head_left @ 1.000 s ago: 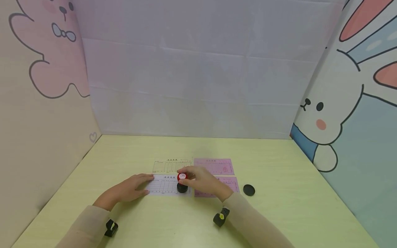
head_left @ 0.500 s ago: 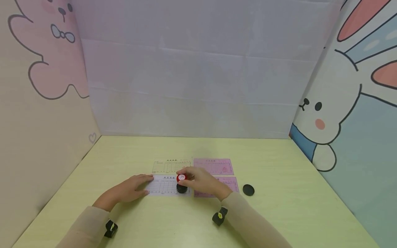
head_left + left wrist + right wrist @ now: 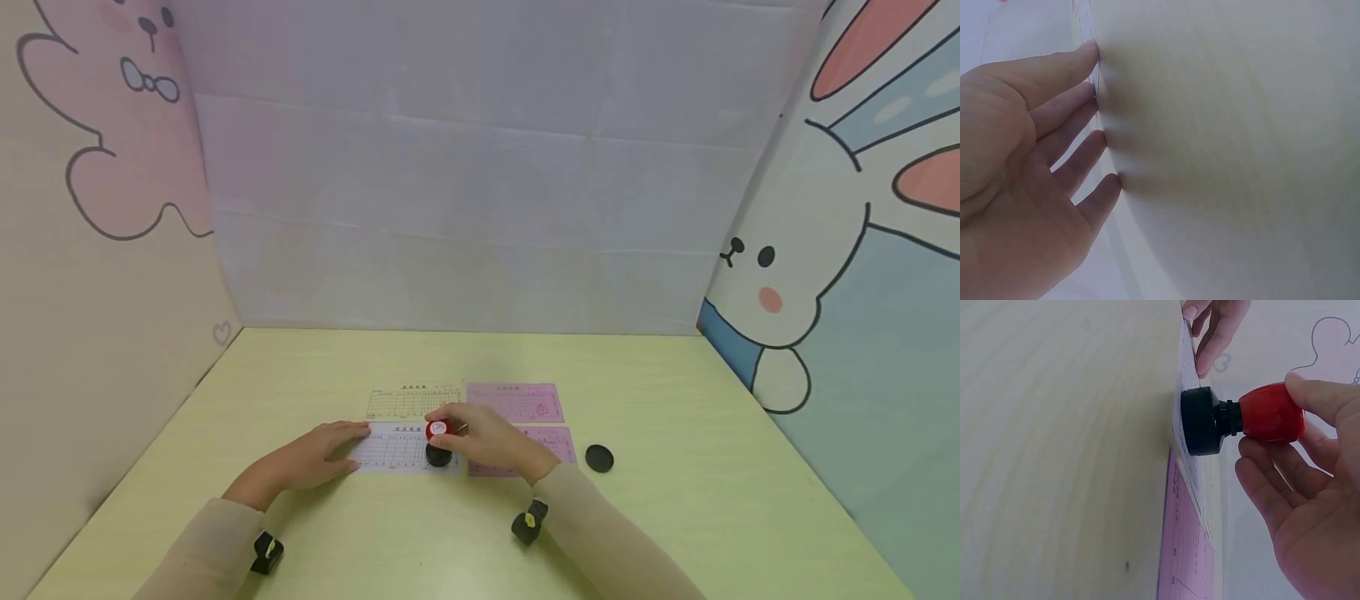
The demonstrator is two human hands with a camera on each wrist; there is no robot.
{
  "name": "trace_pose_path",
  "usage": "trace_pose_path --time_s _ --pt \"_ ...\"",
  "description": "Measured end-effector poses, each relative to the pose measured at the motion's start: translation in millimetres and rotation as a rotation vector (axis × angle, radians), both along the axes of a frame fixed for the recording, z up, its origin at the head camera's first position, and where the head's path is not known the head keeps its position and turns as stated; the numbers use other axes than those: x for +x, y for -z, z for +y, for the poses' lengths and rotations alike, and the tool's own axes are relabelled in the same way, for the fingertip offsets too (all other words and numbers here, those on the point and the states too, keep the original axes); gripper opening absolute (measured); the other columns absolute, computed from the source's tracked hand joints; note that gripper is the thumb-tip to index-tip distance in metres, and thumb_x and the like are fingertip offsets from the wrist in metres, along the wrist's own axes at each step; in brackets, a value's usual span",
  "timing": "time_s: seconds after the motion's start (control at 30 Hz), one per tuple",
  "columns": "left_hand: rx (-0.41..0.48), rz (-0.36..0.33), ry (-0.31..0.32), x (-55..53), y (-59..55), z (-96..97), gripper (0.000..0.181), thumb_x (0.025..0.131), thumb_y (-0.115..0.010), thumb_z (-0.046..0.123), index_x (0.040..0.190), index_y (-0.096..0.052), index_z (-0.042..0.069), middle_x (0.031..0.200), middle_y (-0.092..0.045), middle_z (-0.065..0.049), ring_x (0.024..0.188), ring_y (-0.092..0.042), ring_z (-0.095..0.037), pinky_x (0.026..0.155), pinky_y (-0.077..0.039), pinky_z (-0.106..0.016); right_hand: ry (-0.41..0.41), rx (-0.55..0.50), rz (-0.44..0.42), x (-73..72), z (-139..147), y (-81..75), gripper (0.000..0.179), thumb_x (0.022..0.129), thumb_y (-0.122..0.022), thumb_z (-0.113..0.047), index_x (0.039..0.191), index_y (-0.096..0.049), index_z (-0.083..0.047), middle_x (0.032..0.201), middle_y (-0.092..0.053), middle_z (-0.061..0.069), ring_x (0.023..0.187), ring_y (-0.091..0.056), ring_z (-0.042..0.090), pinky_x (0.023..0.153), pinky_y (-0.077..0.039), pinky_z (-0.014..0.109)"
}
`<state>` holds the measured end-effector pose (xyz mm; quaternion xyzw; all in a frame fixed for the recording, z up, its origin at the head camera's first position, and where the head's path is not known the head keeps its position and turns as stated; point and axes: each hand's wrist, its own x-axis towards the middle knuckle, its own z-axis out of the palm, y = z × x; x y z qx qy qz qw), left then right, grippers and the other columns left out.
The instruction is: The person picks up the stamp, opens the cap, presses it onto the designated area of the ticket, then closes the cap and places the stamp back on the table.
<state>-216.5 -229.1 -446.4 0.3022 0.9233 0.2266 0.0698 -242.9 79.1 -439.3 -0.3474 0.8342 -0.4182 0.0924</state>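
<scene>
My right hand (image 3: 487,435) pinches the red knob of a self-inking stamp (image 3: 1269,414) between thumb and fingers. The stamp's round black base (image 3: 1200,420) stands on the right part of a white printed form (image 3: 390,447). With fingers spread and fairly straight, my left hand (image 3: 322,456) rests at the left edge of that same form. In the left wrist view the left fingertips (image 3: 1113,181) touch the table surface and the paper's edge. The right hand partly hides a pink form (image 3: 555,442) beside the white one.
Behind the white form lies a yellowish form (image 3: 412,403), and to its right another pink form (image 3: 517,403) with a red stamp mark. A round black cap (image 3: 599,458) sits on the table (image 3: 675,500) to the right. A pale wall (image 3: 472,208) stands behind.
Both hands and the stamp hold nearly the same place on the white form. The whole head view has shifted very slightly.
</scene>
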Motion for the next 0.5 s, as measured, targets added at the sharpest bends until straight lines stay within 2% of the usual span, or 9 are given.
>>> trace_pose_path --time_s 0.27,0.5 --pt "0.006 0.007 0.008 -1.9 -1.5 -0.8 0.052 0.097 -0.067 0.015 0.138 -0.051 -0.012 0.144 -0.048 -0.029 0.133 -0.042 -0.050 0.108 -0.035 -0.063 0.006 0.024 0.012 1.6 -1.3 -4.0 0.035 0.098 -0.068 -0.019 0.128 -0.064 -0.003 0.107 -0.067 -0.004 0.096 -0.062 0.008 0.089 -0.052 0.023" --pt "0.011 -0.004 0.008 -2.1 2.3 -2.0 0.052 0.097 -0.067 0.015 0.138 -0.051 -0.011 0.144 -0.048 -0.029 0.133 -0.042 -0.050 0.108 -0.035 -0.063 -0.004 0.008 0.002 2.5 -1.6 -2.2 0.034 0.098 -0.068 -0.018 0.127 -0.063 -0.002 0.105 -0.066 -0.004 0.094 -0.062 0.008 0.086 -0.053 0.023"
